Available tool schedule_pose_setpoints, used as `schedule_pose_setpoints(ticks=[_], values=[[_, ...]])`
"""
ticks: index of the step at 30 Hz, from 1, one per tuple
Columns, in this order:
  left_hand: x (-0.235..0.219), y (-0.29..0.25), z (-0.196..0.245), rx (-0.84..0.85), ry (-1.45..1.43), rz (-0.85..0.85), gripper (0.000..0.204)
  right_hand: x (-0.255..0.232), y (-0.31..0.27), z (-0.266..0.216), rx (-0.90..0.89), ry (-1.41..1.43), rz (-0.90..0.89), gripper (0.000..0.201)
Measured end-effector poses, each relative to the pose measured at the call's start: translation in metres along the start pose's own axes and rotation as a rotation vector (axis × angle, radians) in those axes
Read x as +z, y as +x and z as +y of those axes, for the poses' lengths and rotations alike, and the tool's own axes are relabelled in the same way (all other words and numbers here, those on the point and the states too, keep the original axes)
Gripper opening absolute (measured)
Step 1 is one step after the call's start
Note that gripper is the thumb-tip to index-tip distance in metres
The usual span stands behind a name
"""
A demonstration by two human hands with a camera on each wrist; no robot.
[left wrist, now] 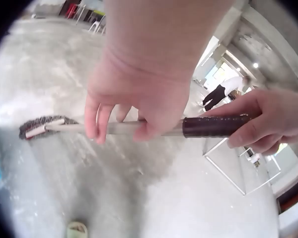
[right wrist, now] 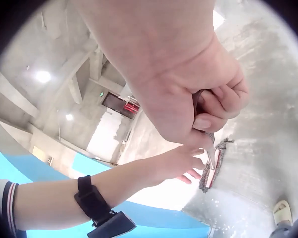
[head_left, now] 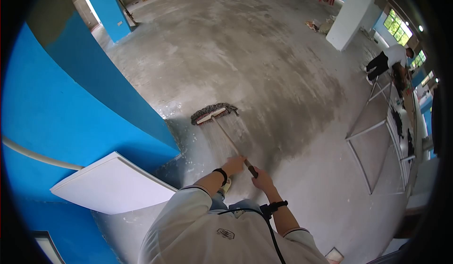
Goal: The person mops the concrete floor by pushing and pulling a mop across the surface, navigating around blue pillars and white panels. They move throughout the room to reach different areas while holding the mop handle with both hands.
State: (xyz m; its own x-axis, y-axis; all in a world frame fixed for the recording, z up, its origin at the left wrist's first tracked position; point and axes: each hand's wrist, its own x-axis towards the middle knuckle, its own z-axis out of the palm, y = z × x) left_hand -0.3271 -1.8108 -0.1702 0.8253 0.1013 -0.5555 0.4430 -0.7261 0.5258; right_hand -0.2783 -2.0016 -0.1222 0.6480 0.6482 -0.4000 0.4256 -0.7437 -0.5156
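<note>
I can see a mop [head_left: 214, 114] with its fuzzy head flat on the grey floor [head_left: 302, 169], near the corner of the blue wall [head_left: 104, 108]. The person's right hand [head_left: 264, 181] is curled tight around the dark end of the stick. The left hand [head_left: 232, 166] holds the stick lower down, with its fingers bent loosely over it. A white board [head_left: 113, 184] sits right by the blue wall. Well away from that wall, across the floor, stands a metal frame [head_left: 373, 132], and past it another person [head_left: 394, 56] bends over.
</note>
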Motion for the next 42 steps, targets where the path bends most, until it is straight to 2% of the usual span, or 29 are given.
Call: schedule_pose_setpoints(ticks=[2,5,8,10,11,12,13,14,16,17,18,19,20,21,23,24,26,28,30,32,33,34,39,41,42], values=[[-0.032,0.011,-0.015,-0.035,0.067,-0.039,0.068,-0.019,0.042,-0.028,0.018,-0.039,-0.071,0.056],[-0.054,0.038,-0.043,-0.001,0.015,0.091,0.071,-0.038,0.087,-0.058,0.030,-0.077,-0.069,0.057],[-0.066,0.057,-0.046,-0.077,-0.058,0.155,0.081,-0.024,0.125,-0.066,0.107,-0.090,-0.043,0.056],[-0.057,0.078,-0.063,-0.187,-0.309,0.137,0.084,-0.005,0.147,-0.067,0.117,-0.048,-0.080,0.057],[-0.055,0.082,-0.071,-0.214,-0.313,0.134,0.084,0.007,0.162,-0.071,0.126,0.006,-0.089,0.058],[-0.060,0.085,-0.078,-0.203,-0.409,0.207,0.082,0.022,0.180,-0.071,0.049,0.034,-0.037,0.061],[-0.065,0.088,-0.089,-0.192,-0.494,0.276,0.080,0.022,0.197,-0.086,0.038,0.054,-0.059,0.061],[-0.072,0.089,-0.102,-0.221,-0.473,0.259,0.080,0.026,0.214,-0.102,0.030,0.066,-0.092,0.062],[-0.088,0.092,-0.131,-0.090,-0.486,0.434,0.073,0.022,0.244,-0.134,-0.009,0.073,-0.137,0.059],[-0.102,0.092,-0.141,-0.115,-0.456,0.411,0.073,0.020,0.263,-0.146,-0.003,0.115,-0.153,0.059],[-0.122,0.091,-0.143,-0.052,-0.469,0.482,0.072,0.019,0.282,-0.153,0.014,0.128,-0.151,0.060],[-0.138,0.089,-0.139,0.014,-0.490,0.556,0.071,0.018,0.300,-0.153,0.032,0.132,-0.151,0.060],[-0.145,0.088,-0.133,-0.096,-0.560,0.517,0.062,0.022,0.323,-0.144,0.013,0.119,-0.132,0.061],[-0.154,0.085,-0.126,-0.104,-0.550,0.510,0.062,0.029,0.350,-0.133,-0.007,0.100,-0.105,0.061],[-0.169,0.070,-0.118,-0.211,-0.548,0.391,0.054,0.038,0.398,-0.108,0.007,0.145,-0.107,0.065],[-0.165,0.065,-0.108,-0.188,-0.603,0.458,0.044,0.033,0.416,-0.089,0.003,0.183,-0.112,0.065],[-0.145,0.058,-0.100,-0.205,-0.711,0.436,0.038,0.022,0.437,-0.054,0.004,0.204,-0.137,0.064],[-0.125,0.039,-0.106,-0.190,-0.765,0.417,0.037,0.008,0.436,-0.056,0.016,0.178,-0.158,0.064],[-0.102,0.018,-0.119,-0.149,-0.846,0.347,0.035,-0.008,0.420,-0.068,0.086,0.107,-0.291,0.065],[-0.070,0.012,-0.126,-0.165,-0.867,0.349,0.034,-0.011,0.396,-0.059,0.053,0.079,-0.287,0.065],[-0.059,0.005,-0.126,-0.183,-0.885,0.339,0.033,-0.006,0.382,-0.052,0.028,0.059,-0.286,0.065],[-0.055,-0.002,-0.123,-0.204,-0.896,0.369,0.031,0.020,0.377,-0.028,0.016,0.046,-0.234,0.064],[-0.026,-0.016,-0.109,-0.342,-1.161,0.413,0.028,0.018,0.270,-0.035,0.067,0.042,-0.264,0.061],[0.005,-0.013,-0.093,-0.301,-1.223,0.314,0.028,0.012,0.215,-0.042,0.036,0.025,-0.246,0.055],[0.015,-0.014,-0.072,-0.371,-1.325,0.280,0.036,0.025,0.192,-0.029,0.013,0.131,-0.279,0.056]])
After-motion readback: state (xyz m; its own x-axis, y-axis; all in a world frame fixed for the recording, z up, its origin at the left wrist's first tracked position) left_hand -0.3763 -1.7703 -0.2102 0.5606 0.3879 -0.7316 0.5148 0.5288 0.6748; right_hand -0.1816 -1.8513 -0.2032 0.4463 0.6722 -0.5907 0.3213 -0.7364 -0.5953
